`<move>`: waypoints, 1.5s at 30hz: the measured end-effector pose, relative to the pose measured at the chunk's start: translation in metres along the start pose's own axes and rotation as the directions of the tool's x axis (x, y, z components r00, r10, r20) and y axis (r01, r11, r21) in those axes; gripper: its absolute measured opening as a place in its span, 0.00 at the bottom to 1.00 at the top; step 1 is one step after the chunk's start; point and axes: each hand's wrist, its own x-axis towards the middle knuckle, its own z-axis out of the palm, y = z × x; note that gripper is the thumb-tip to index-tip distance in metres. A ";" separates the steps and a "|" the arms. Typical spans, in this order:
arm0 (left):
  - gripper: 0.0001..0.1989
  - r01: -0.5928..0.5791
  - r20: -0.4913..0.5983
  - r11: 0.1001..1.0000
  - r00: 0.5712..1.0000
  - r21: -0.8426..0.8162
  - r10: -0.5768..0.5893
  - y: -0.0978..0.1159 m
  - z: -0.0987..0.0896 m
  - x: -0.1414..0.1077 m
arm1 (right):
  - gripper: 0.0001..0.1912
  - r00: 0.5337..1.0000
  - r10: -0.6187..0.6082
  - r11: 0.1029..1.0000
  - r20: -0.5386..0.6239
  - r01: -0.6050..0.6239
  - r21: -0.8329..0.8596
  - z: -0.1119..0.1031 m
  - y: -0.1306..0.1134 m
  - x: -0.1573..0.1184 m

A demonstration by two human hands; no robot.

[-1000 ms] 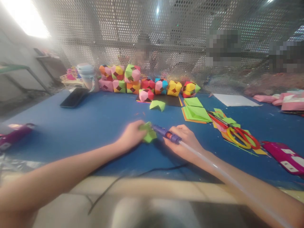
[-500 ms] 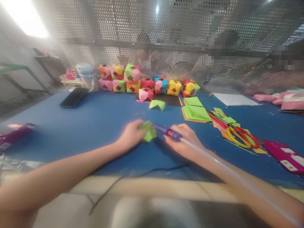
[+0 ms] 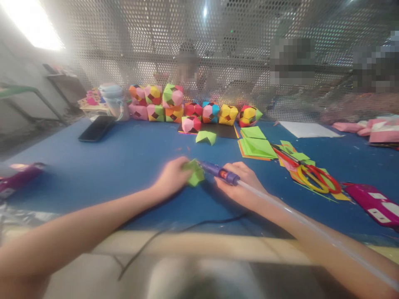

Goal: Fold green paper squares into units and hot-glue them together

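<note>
My left hand (image 3: 174, 176) is closed on a folded green paper piece (image 3: 196, 173) above the blue table. In my right hand (image 3: 241, 180) is a purple glue gun (image 3: 215, 169), its nozzle at the upper right edge of the green paper. A long clear glue stick (image 3: 280, 204) runs from the back of the gun along my right forearm. Another folded green piece (image 3: 206, 137) lies beyond my hands. Behind it stand several multicoloured paper balls (image 3: 173, 95), some stacked on others.
Green paper sheets (image 3: 257, 148), scissors (image 3: 321, 179) on paper scraps and a magenta power strip (image 3: 374, 204) lie right. A phone (image 3: 96, 128) and a cup (image 3: 114, 101) stand back left. A black cable (image 3: 199, 224) crosses the front edge. People show behind the mesh.
</note>
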 end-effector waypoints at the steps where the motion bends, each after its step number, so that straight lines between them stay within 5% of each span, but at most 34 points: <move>1: 0.05 -0.010 -0.001 1.000 1.000 0.014 0.010 0.001 0.000 0.000 | 0.07 1.000 -0.009 1.000 -0.002 0.009 0.005 0.000 0.000 0.000; 45: 0.06 -0.052 -0.023 0.992 0.998 0.112 0.055 0.006 -0.002 -0.003 | 0.06 1.000 -0.021 0.999 -0.012 0.020 -0.047 0.002 0.001 -0.001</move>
